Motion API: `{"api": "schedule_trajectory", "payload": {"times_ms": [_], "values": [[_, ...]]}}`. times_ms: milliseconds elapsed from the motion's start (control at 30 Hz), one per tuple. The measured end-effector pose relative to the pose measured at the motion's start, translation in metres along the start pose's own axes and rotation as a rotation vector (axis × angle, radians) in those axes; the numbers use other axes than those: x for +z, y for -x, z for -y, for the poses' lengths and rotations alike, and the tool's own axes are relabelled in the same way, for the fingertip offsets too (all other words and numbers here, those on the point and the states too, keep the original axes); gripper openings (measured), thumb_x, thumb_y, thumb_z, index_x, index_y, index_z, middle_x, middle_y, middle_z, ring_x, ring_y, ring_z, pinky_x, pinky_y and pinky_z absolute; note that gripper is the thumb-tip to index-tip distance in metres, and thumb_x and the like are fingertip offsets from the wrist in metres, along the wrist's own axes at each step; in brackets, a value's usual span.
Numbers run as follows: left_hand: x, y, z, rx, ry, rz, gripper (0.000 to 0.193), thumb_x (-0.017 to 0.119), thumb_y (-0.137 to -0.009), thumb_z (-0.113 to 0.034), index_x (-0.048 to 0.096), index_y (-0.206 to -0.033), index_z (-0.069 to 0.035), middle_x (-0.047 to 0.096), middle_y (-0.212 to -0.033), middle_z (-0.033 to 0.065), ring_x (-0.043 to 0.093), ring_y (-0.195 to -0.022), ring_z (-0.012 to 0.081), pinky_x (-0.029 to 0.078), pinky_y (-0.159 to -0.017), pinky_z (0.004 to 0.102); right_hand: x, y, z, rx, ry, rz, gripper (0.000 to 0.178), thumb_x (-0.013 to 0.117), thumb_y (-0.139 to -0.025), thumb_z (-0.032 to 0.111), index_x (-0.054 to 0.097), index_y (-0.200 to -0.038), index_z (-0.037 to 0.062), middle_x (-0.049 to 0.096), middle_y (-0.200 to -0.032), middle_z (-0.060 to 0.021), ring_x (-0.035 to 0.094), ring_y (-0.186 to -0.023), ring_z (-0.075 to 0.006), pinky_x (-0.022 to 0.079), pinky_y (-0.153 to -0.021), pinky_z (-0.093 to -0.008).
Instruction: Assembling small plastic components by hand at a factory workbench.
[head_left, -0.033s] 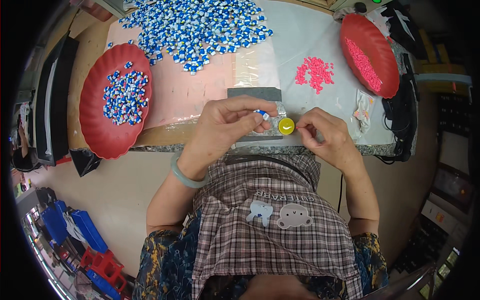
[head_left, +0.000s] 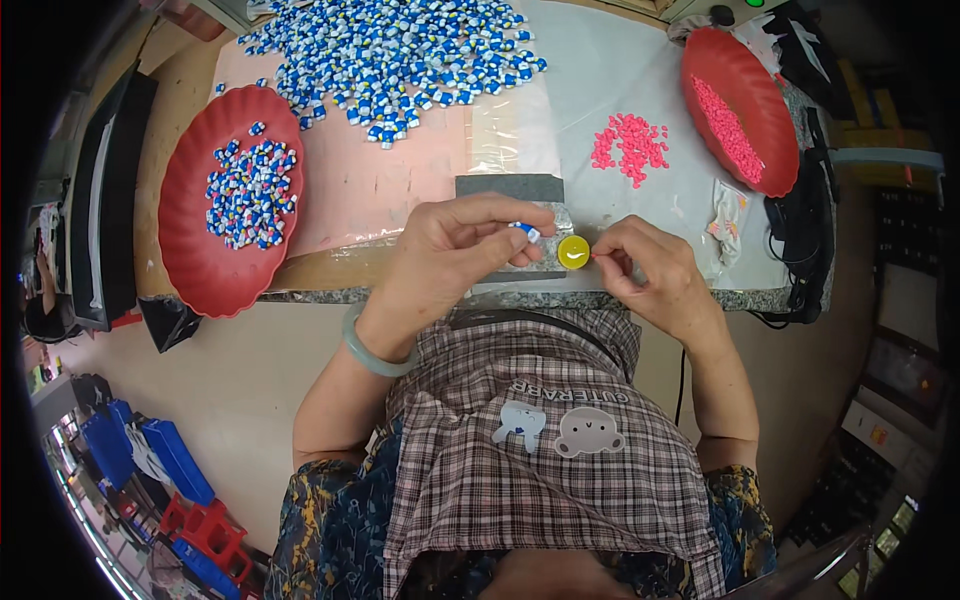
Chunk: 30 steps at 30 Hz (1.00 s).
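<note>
A worktable (head_left: 185, 78) spans the upper part of the view, and a broad heap of blue-and-white pieces (head_left: 400, 60) lies across its far side. Nearer the person's left stands a red scalloped tray (head_left: 185, 200) with more such pieces, some showing pink; at the far right a second red tray (head_left: 768, 110) holds tiny pink bits.

Both hands are over the near edge. The left hand (head_left: 455, 240) pinches between thumb and forefinger; its other fingers curl behind, partly out of sight. The right hand (head_left: 652, 268) has thumb and forefinger brought together, the rest folded in. A loose scatter of pink bits (head_left: 630, 145) lies beyond it.

Between the hands stands a round yellow pot (head_left: 573, 253), just beside the right fingertips and slightly farther from the left ones. Whether the right fingers touch its rim, and what makes its top shine, I cannot tell.

The left hand's blue-and-white piece (head_left: 527, 232) lies left of the pot, its long axis slanting down to the right, white end toward the pot; thumb and finger hide part of it. Smallest is a reddish speck (head_left: 595, 254) at the right fingertips, perhaps a pink bit, too small to make out
</note>
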<state>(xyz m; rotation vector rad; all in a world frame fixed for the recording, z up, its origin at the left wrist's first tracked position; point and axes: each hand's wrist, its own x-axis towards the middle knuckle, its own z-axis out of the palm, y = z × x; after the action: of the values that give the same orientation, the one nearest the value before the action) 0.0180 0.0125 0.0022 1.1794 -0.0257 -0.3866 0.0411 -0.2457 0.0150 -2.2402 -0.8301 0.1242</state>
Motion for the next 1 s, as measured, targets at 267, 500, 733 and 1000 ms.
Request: {"api": "schedule_trajectory", "payload": {"times_ms": [267,500,733,1000], "values": [[0.002,0.005,0.003,0.018,-0.049,-0.001,0.024,0.065,-0.094,0.003,0.067,-0.118,0.006,0.071,-0.113,0.0142,0.069,-0.098,0.0158,0.058,-0.089,0.0281,-0.001,-0.008,0.008,-0.130,0.181,0.054,0.023,0.072,-0.076,-0.010,0.061,-0.094,-0.0005,0.066,-0.089,-0.0124,0.068,-0.071,-0.0277,0.055,-0.060,-0.0348],[0.003,0.008,0.006,0.080,-0.043,-0.023,0.023,0.065,-0.093,0.006,0.067,-0.116,0.008,0.068,-0.108,0.0106,0.068,-0.100,0.0159,0.058,-0.091,0.0280,-0.002,-0.010,0.020,-0.158,0.345,0.099,0.026,0.075,-0.076,-0.008,0.061,-0.096,-0.0001,0.064,-0.088,-0.0119,0.069,-0.072,-0.0300,0.056,-0.060,-0.0383],[0.007,0.007,0.011,0.036,-0.015,-0.021,0.019,0.067,-0.092,0.004,0.066,-0.111,0.007,0.066,-0.111,0.0077,0.067,-0.099,0.0116,0.057,-0.086,0.0242,-0.006,-0.012,0.022,-0.136,0.282,0.102,0.021,0.073,-0.078,-0.007,0.062,-0.094,-0.0005,0.066,-0.088,-0.0112,0.068,-0.072,-0.0260,0.056,-0.061,-0.0344],[0.018,0.007,0.012,0.173,-0.150,-0.025,0.018,0.067,-0.091,0.008,0.065,-0.109,0.005,0.064,-0.113,0.0105,0.066,-0.105,0.0158,0.057,-0.092,0.0278,0.007,-0.008,0.031,0.087,-0.239,-0.139,0.014,0.070,-0.082,-0.009,0.067,-0.094,-0.0046,0.069,-0.091,-0.0082,0.067,-0.075,-0.0119,0.057,-0.067,-0.0245]]}}
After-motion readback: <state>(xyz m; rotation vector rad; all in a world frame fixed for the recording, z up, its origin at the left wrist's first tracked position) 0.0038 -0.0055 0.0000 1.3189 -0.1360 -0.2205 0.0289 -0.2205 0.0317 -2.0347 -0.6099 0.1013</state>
